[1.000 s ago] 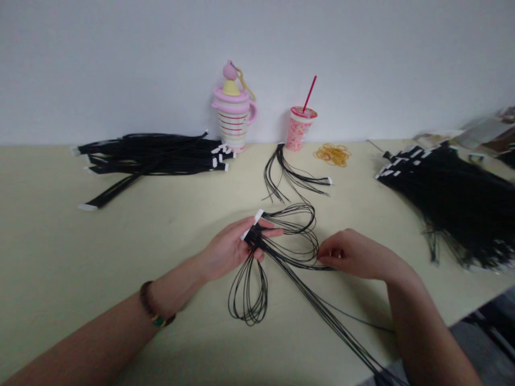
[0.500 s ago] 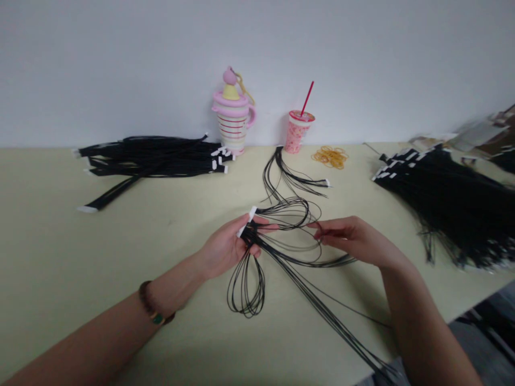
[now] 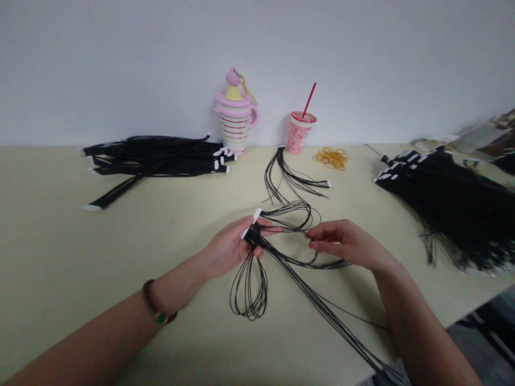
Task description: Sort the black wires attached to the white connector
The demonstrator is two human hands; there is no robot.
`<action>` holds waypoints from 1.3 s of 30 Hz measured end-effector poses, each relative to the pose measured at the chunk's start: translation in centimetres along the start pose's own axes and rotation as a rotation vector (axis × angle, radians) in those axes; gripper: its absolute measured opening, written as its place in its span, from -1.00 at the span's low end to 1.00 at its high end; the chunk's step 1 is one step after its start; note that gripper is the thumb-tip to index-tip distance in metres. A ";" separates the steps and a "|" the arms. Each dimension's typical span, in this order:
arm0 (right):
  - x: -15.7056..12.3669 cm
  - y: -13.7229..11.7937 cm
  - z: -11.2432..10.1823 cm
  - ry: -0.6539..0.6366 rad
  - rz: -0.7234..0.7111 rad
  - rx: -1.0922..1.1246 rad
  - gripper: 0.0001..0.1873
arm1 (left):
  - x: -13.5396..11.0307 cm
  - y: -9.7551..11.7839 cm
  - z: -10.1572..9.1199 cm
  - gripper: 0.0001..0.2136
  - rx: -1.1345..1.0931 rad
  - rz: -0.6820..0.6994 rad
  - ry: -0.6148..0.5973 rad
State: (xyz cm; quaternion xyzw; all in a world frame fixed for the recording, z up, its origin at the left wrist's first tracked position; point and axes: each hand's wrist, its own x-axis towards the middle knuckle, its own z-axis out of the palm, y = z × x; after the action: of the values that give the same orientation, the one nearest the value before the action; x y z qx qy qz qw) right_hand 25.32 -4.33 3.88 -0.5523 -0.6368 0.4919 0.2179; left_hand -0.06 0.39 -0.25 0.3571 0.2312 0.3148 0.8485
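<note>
Both our hands pinch the wire bundle (image 3: pixel 286 260): left hand (image 3: pixel 230 247) at its white connector (image 3: pixel 251 223), right hand (image 3: pixel 346 244) on a loop; strands trail lower-right.

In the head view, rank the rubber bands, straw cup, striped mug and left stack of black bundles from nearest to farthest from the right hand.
From the right hand:
1. Rubber bands, behind it near the wall.
2. Straw cup, back, slightly left.
3. Striped mug, farther left.
4. Stack of black bundles, far left.
</note>
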 end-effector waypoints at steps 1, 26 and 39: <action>0.1 -0.1 0.2 -0.003 0.007 -0.030 -0.72 | 0.0 0.0 0.0 -0.71 -0.007 0.001 0.000; 0.6 -0.1 0.3 0.514 -0.060 0.078 -0.69 | 0.0 -0.3 0.7 -0.70 0.027 0.009 -0.008; 0.3 -0.6 0.2 0.357 -0.025 0.150 -0.66 | -0.1 0.0 0.3 -0.71 0.025 -0.049 0.034</action>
State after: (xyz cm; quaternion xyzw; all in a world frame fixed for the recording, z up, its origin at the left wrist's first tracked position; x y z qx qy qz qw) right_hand 24.74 -4.07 4.26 -0.6049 -0.5563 0.4296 0.3742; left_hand 0.07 0.18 -0.02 0.3567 0.2582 0.2970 0.8473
